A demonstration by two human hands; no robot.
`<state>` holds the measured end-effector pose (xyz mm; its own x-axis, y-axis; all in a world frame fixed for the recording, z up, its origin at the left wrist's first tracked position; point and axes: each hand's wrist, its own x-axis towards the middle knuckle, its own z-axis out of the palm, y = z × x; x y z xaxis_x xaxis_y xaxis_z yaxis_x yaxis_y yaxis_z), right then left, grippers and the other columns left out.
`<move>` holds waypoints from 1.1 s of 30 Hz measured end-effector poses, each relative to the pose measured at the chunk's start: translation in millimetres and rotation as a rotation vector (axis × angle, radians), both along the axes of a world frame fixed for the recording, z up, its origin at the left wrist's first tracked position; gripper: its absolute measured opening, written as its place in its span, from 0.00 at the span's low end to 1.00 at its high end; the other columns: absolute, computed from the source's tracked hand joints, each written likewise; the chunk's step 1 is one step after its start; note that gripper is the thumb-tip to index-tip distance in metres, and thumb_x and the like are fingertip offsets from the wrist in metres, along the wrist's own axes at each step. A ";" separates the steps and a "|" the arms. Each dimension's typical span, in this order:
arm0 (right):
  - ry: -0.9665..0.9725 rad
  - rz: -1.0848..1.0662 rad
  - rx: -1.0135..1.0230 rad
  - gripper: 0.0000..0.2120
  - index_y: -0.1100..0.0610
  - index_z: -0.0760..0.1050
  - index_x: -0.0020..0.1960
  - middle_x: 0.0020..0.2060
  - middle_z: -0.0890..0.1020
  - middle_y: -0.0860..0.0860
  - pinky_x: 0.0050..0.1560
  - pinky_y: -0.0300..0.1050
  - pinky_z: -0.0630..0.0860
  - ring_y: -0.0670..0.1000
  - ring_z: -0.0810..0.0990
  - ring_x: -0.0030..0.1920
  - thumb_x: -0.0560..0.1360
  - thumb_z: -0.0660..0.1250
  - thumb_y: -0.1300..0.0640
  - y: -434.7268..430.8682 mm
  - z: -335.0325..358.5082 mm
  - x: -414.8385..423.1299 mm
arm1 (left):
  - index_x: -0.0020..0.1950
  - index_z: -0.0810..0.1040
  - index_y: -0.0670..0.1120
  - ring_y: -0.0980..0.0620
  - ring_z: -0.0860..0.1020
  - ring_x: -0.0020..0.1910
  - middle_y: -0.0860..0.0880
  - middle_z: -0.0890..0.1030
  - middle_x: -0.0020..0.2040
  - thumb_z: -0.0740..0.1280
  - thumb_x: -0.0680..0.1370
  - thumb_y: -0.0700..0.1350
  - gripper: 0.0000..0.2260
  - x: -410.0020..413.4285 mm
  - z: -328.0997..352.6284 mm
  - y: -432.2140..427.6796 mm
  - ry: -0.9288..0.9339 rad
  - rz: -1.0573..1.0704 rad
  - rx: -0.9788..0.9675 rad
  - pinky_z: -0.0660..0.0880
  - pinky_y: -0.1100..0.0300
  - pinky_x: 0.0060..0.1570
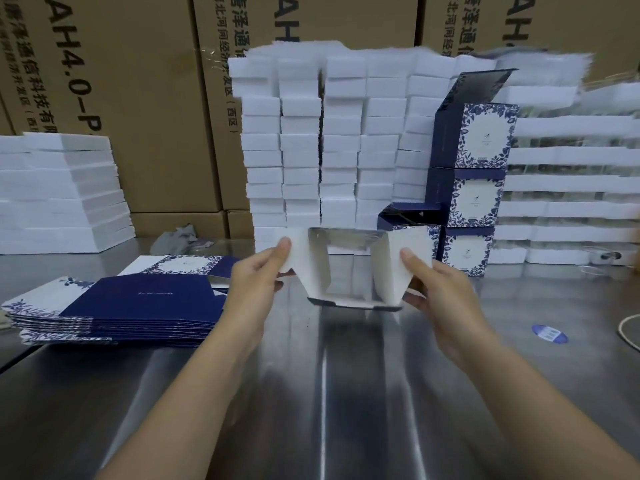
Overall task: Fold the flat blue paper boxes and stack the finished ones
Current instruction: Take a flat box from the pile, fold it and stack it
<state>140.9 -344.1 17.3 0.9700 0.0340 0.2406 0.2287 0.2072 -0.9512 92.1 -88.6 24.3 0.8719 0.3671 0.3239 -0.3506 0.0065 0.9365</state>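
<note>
I hold a part-folded blue paper box [351, 268] above the steel table, its open end toward me so the white and silver inside shows. My left hand [258, 285] pinches its left white flap with the thumb on top. Its right flap is pinched by my right hand [438, 289], fingers underneath. A pile of flat blue boxes [138, 306] lies at the left. Three finished blue-and-white floral boxes [472, 192] stand stacked at the back right, the top one with its lid up. One more open box [407, 216] stands beside the stack.
White foam blocks [322, 143] are piled high behind the box, with more foam slabs [62, 192] at the left and right. Brown cartons [138, 81] form the back wall. A blue oval sticker [549, 333] and a cord [628, 330] lie on the steel table [329, 393] at the right.
</note>
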 end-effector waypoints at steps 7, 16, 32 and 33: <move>0.208 0.295 0.278 0.23 0.57 0.84 0.61 0.50 0.88 0.51 0.45 0.44 0.85 0.47 0.87 0.43 0.74 0.73 0.43 0.7 5.0 -1.3 | 0.63 0.83 0.44 0.42 0.77 0.58 0.44 0.82 0.62 0.69 0.80 0.60 0.22 5.0 -0.7 0.5 0.111 -0.231 -0.316 0.74 0.47 0.65; 0.034 0.124 0.092 0.06 0.43 0.83 0.58 0.44 0.88 0.48 0.40 0.45 0.79 0.44 0.84 0.40 0.81 0.72 0.49 2.9 0.7 -1.8 | 0.63 0.84 0.50 0.49 0.87 0.53 0.47 0.88 0.56 0.70 0.81 0.59 0.17 4.9 -1.1 3.8 0.106 -0.122 -0.298 0.82 0.52 0.54; -0.519 0.014 -1.179 0.54 0.27 0.35 0.80 0.80 0.52 0.27 0.72 0.47 0.68 0.42 0.61 0.78 0.79 0.66 0.66 -18.9 -24.6 11.1 | 0.81 0.57 0.73 0.57 0.77 0.44 0.74 0.69 0.57 0.65 0.76 0.37 0.42 -0.7 -20.1 9.8 -0.041 0.141 1.078 0.72 0.61 0.36; -0.538 0.006 -1.200 0.59 0.25 0.31 0.78 0.78 0.46 0.22 0.73 0.50 0.70 0.39 0.57 0.79 0.77 0.71 0.64 -19.4 -25.0 10.3 | 0.80 0.49 0.76 0.57 0.79 0.44 0.78 0.64 0.63 0.67 0.75 0.38 0.47 -1.4 -21.4 10.0 -0.011 0.120 1.147 0.72 0.63 0.36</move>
<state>151.3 -363.5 -7.7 0.7622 0.4997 0.4115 0.6362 -0.6956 -0.3337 90.7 -78.6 2.9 0.8463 -0.0684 0.5283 -0.3000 -0.8807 0.3665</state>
